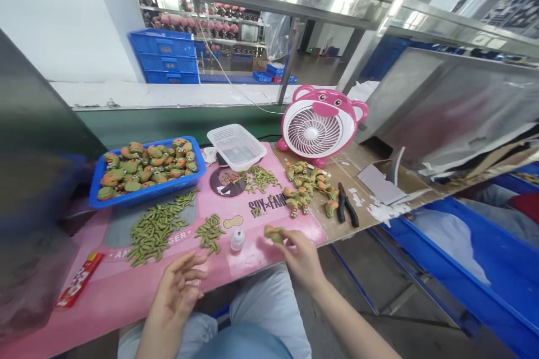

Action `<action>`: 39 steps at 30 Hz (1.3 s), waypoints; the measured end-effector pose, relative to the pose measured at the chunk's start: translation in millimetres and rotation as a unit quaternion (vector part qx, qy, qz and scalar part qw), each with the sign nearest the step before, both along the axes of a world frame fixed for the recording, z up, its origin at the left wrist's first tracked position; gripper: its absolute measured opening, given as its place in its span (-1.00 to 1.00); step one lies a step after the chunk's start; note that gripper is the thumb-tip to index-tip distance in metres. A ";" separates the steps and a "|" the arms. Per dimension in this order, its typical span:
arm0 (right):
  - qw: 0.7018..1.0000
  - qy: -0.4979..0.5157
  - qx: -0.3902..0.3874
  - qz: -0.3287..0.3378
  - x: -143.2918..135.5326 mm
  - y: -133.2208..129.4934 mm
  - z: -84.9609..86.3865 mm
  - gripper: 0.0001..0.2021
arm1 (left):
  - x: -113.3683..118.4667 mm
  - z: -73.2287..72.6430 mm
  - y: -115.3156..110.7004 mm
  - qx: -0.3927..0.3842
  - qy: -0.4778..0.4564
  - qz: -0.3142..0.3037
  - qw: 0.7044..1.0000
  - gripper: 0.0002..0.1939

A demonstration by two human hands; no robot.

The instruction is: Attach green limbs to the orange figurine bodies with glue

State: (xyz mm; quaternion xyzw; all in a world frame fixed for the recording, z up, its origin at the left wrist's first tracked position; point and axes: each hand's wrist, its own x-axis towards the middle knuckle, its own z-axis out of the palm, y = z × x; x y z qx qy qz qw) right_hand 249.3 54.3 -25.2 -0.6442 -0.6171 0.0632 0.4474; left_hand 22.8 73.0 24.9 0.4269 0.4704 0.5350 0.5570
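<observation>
My right hand (297, 252) pinches a small green and orange figure (274, 233) over the front edge of the pink mat (252, 249). To the left, my left hand (183, 283) is held with its fingers apart and slightly curled, nothing in it. Between the hands stands a small white bottle (237, 240). Small green pieces lie in a large pile (155, 230), a smaller pile (209, 233) and another pile (259, 179) farther back. Similar green and orange figures (309, 182) are grouped on the right, beside black-handled pliers (347, 206).
A blue basket (147, 196) full of green and orange parts sits at the back left. Behind the mat are a white basket (237, 147) and a pink fan (318, 126). A red packet (80, 280) lies left; a blue bin (471, 258) stands right.
</observation>
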 end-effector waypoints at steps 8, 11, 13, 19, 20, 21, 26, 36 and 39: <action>0.985 0.009 0.025 -0.170 45.0 35.9 -34.7 -0.63 | -40.9 -4.2 4.3 0.026 0.138 0.084 0.987 -0.74; 0.988 0.039 0.037 -0.143 12.4 27.1 -38.0 -0.66 | -60.6 1.2 19.3 0.065 0.248 0.107 0.961 -0.74; 0.995 0.056 0.032 -0.075 -18.6 20.2 -40.5 -0.69 | -68.4 10.3 42.2 0.102 0.345 0.086 0.929 -0.69; 0.994 0.094 0.009 0.049 -77.8 27.8 -40.2 -0.70 | -39.2 37.4 154.0 0.140 0.461 0.047 0.875 -0.75; 0.995 0.090 0.008 0.052 -79.8 30.7 -39.7 -0.74 | -28.9 39.6 171.8 0.136 0.480 0.039 0.866 -0.75; 0.995 0.087 0.009 0.051 -80.6 32.9 -39.5 -0.77 | -18.4 41.1 187.7 0.130 0.497 0.033 0.857 -0.74; 0.996 0.084 0.024 0.023 -83.5 35.0 -41.1 -0.78 | 18.9 41.0 232.2 0.084 0.528 0.032 0.845 -0.69; 0.989 0.141 0.036 0.012 -86.0 34.6 -45.1 -0.74 | 6.8 55.9 201.7 0.100 0.288 0.073 0.950 -0.74; 0.983 0.181 0.027 0.013 -82.8 30.4 -40.0 -0.72 | 1.5 64.4 165.8 0.073 0.145 0.081 0.983 -0.87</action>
